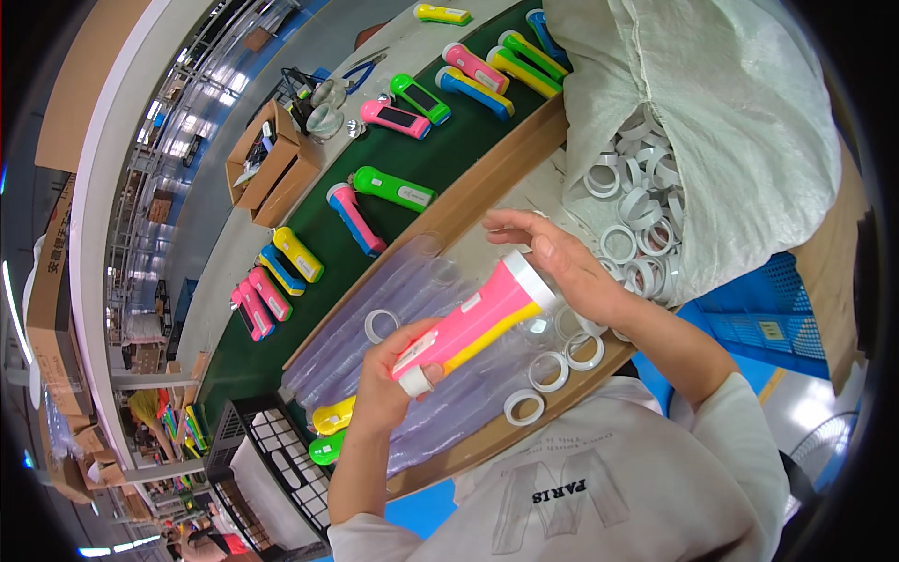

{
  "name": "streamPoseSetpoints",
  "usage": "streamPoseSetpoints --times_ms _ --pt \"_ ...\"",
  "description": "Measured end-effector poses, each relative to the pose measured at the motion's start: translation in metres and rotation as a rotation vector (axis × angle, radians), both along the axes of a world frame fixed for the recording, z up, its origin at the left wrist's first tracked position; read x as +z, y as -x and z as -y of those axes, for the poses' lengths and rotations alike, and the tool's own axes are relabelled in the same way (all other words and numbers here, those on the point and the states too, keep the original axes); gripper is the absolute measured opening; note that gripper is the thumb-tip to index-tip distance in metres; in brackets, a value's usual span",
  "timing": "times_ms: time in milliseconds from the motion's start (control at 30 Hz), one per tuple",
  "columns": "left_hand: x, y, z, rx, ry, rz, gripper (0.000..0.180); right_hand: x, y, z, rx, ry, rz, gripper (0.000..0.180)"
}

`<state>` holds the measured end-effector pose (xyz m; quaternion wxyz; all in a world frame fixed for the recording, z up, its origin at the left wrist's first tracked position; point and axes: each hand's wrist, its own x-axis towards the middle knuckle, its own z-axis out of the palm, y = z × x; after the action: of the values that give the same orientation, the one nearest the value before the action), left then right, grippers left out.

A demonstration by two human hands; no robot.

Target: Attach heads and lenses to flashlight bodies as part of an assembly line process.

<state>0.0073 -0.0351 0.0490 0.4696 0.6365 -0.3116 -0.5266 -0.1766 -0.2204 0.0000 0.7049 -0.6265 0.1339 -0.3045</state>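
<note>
My left hand [376,382] is wrapped round the lower end of a pink and yellow flashlight [479,317], which tilts up to the right. A white band [416,380] shows at its lower end, by my thumb. The wide white head [529,277] faces my right hand [573,267]. That hand has its fingers stretched out and its palm close to the head; whether they touch I cannot tell. Beneath lie clear plastic sleeves [440,426] with loose white rings [549,372] on and beside them.
White rings [646,211] spill from a woven sack [721,122] at the right. Several colourful flashlights [393,187] lie along a green belt [328,225] beyond a cardboard edge. A black crate [272,468] stands lower left, a blue crate [758,318] at right, and a small carton [276,169] farther back.
</note>
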Motion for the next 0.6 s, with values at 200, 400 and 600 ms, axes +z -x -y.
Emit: streamPoseSetpoints --times_ms 200,400,600 --pt "-0.015 0.018 0.002 -0.059 0.116 0.496 0.053 -0.004 -0.008 0.003 0.179 -0.229 0.034 0.056" --pt "-0.011 0.026 0.001 -0.106 0.212 0.803 0.051 -0.011 -0.013 -0.009 -0.017 -0.080 0.104 0.044" --pt "-0.040 0.028 0.026 -0.216 0.244 1.339 0.051 -0.045 -0.027 0.020 -0.031 -0.237 -0.265 0.045"
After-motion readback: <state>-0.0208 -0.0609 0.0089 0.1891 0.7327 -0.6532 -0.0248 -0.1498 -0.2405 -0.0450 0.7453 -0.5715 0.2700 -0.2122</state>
